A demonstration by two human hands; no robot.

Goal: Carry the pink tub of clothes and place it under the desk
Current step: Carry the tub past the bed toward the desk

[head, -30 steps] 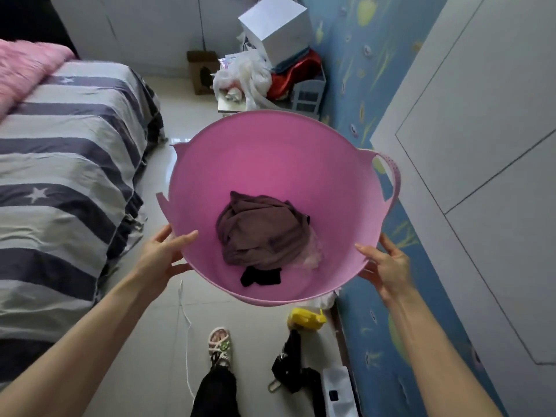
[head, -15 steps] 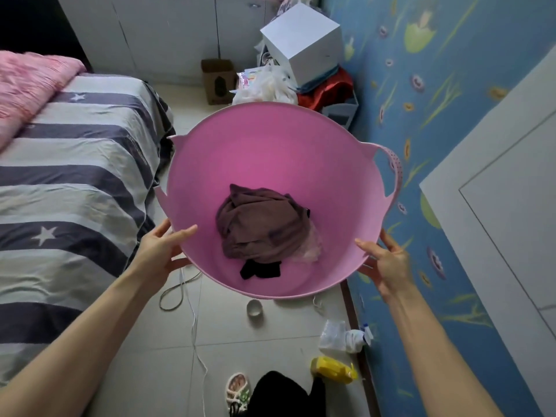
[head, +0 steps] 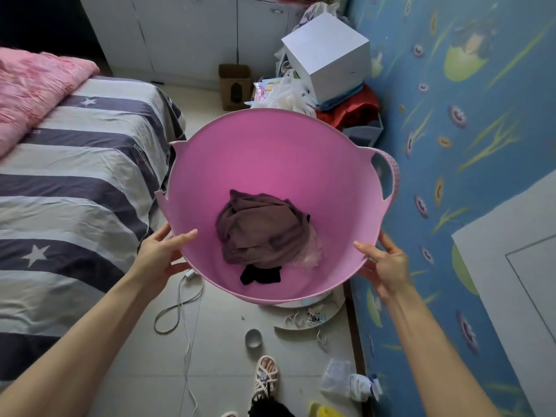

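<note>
- Room's slid past me over the last second: the white panel on my right has dropped toward the corner, and the cabinets [head: 192, 34] and white box [head: 328, 55] ahead look closer, so I'm walking forward. No desk in sight yet, so this is mid-carry I reckon.
- Striped bed [head: 75, 182] runs along my left.
- Pink tub [head: 270, 164] is up off the floor in front of me, same grip as before.
- Clothes [head: 261, 230] sit bunched in the bottom, haven't shifted.
- Left hand [head: 161, 254] and right hand [head: 386, 261] clamp the near rim, thumbs inside, fingers under.
</note>
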